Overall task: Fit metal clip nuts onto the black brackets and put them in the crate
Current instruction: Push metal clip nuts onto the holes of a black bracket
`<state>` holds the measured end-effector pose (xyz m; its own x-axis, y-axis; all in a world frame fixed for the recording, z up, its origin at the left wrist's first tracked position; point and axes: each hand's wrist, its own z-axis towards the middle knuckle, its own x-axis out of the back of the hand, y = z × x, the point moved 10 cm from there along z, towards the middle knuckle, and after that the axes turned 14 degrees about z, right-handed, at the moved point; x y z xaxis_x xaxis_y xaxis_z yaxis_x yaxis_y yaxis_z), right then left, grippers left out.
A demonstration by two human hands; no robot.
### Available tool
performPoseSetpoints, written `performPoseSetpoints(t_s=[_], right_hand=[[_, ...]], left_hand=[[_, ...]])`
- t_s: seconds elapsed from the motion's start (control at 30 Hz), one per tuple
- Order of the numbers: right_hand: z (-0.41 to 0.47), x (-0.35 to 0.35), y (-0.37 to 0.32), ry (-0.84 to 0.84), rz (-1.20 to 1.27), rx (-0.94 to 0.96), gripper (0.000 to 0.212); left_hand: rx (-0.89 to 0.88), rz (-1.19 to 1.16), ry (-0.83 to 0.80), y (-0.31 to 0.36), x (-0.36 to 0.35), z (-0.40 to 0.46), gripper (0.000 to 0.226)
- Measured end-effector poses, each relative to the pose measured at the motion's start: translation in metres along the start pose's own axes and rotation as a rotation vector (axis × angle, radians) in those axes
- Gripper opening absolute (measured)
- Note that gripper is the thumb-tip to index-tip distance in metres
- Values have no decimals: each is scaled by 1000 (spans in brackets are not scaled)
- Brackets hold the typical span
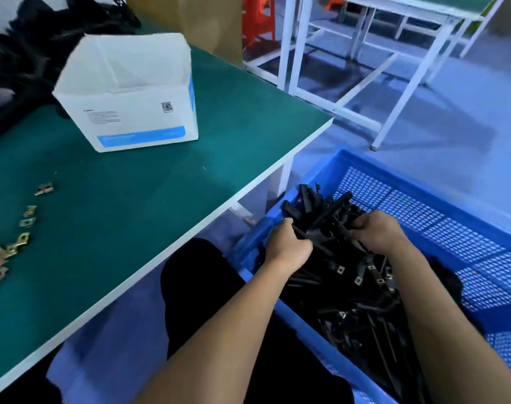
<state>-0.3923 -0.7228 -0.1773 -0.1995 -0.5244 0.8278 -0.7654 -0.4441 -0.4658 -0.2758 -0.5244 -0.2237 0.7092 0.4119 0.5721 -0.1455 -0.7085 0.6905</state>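
A blue mesh crate (440, 217) stands on the floor to the right of the table. Inside it lies a pile of black brackets (356, 304), some showing metal clip nuts. Both my hands are over the crate. My left hand (289, 243) grips one end of a bundle of black brackets (318, 214), and my right hand (379, 231) grips the other end. Several loose metal clip nuts (3, 249) lie on the green table (149, 182) at the far left.
An open white cardboard box (132, 91) stands on the table. A heap of black brackets (24, 53) fills the table's far left corner. White table frames (365, 68) and an orange stool (257, 18) stand beyond. My dark-clad knee (196, 275) is beside the crate.
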Motion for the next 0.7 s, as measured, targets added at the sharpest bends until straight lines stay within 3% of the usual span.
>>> performPoseSetpoints(t_s=[0.1,0.23,0.33,0.47,0.7], right_hand=[[-6,33,-26,205,170,55,12],[-43,83,-113,517,379,354,14],[-93,100,-200,627,493,655,12],[-160,72,-338,485,647,1000,10],[-225,-61,-544,-132,672,1170,18]], left_hand=[[-258,211,219,49,33,-13,52],[-618,-5,430,129,101,-64,46],[-812,-144,722,155,182,-117,39],[-720,-238,1070,112,302,-162,28],[-266,-236,1413,-56,455,-233,25]])
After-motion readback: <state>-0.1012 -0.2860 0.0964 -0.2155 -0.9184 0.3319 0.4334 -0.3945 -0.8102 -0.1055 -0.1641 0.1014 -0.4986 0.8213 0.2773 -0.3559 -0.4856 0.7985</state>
